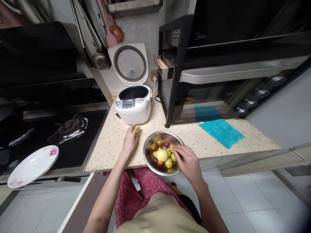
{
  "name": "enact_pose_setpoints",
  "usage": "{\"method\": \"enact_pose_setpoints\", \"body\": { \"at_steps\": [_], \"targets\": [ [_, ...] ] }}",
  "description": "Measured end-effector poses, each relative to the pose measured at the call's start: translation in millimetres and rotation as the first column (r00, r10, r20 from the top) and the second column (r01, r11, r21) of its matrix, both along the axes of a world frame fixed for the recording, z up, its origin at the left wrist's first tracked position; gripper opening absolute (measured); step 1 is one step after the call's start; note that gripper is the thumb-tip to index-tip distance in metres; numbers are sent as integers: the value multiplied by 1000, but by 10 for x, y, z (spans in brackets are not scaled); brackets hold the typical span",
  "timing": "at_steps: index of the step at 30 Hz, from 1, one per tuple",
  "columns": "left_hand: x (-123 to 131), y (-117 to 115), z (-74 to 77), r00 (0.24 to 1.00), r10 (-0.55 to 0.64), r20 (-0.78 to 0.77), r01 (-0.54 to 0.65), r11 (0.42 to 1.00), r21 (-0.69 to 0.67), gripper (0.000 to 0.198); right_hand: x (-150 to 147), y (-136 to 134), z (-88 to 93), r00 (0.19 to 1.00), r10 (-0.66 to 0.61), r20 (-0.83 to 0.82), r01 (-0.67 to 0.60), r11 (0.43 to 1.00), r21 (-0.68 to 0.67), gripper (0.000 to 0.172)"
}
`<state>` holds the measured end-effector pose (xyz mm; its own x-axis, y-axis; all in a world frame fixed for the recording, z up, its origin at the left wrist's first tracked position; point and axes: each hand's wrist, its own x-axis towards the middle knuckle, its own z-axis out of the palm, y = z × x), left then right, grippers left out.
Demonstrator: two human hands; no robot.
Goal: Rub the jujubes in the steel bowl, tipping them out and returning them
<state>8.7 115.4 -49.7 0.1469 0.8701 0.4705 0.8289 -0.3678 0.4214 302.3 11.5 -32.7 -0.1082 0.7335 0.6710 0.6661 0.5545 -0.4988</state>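
Observation:
A steel bowl [146, 158] sits at the counter's front edge, its near side reaching past it. In it lie several green, yellow and red-brown fruits that look like fresh jujubes [168, 162], with a larger pale yellow oval fruit [161, 155] on top. My right hand [189, 161] reaches over the bowl's right rim, thumb and fingertips closed on a yellow-green jujube [171, 148]. To the left of the bowl, my left hand [131, 140] is closed around a small yellow-green fruit [137, 129], partly hidden by its fingers, just in front of the rice cooker [134, 113].
The rice cooker's lid [131, 63] stands raised. A turquoise cloth [223, 132] lies at right before the oven [206, 100]. To the left are a gas burner [73, 127] and a white flowered plate [34, 165]. Utensils such as a ladle [99, 60] hang on the wall.

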Motion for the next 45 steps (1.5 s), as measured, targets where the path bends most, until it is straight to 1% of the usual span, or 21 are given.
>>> {"method": "enact_pose_setpoints", "body": {
  "at_steps": [6,10,13,15,16,18,19,20,21,23,24,26,31,39,41,45],
  "targets": [
    [3,126,-47,999,3,36,-4,1000,23,30,9,-18,-8,1000,-7,10,7,1000,-21,16],
    [-15,146,-51,998,1,69,-2,1000,22,29,-4,-16,-3,1000,5,9,-5,1000,-22,17],
    [8,60,37,995,-22,92,20,999,27,29,-5,-12,-6,1000,5,8,-5,1000,-18,17],
    [74,-50,168,992,-60,114,57,998,34,30,-4,-9,-12,1000,3,-1,-3,1000,-20,18],
    [125,-114,251,988,-88,127,84,996,39,30,-5,-8,-15,1000,2,-6,-2,1000,-24,18],
    [257,-246,431,958,-216,188,210,976,49,32,-10,-6,-18,1000,-2,-18,1,1000,-31,18],
    [332,-306,516,940,-283,193,282,959,36,32,-13,-5,-18,1000,-4,-22,4,999,-32,18],
    [409,-356,590,916,-352,191,358,934,-1,33,-16,-4,-18,1000,-6,-24,5,1000,-31,18],
    [482,-396,648,883,-426,198,442,896,-45,33,-18,-4,-17,1000,-7,-24,7,1000,-29,18],
    [608,-438,712,816,-538,212,569,812,-129,33,-16,-6,-17,1000,-7,-20,7,1000,-27,17],
    [657,-442,719,789,-574,222,609,777,-157,34,-11,-9,-18,1000,-6,-18,6,1000,-29,18],
    [722,-424,698,756,-611,237,653,734,-190,34,5,-17,-21,1000,-6,-17,6,999,-39,19],
    [767,-332,613,705,-671,231,709,669,-221,36,43,-39,-38,999,-23,-22,21,997,-72,21],
    [781,-321,566,683,-698,216,729,635,-256,39,25,-40,-40,1000,-16,1,16,998,-61,19],
    [785,-334,554,683,-696,220,729,634,-257,40,18,-38,-40,1000,-12,1,12,998,-58,19],
    [786,-352,547,704,-679,206,708,653,-267,40,11,-36,-40,1000,-4,-5,3,998,-68,21]
  ]
}}
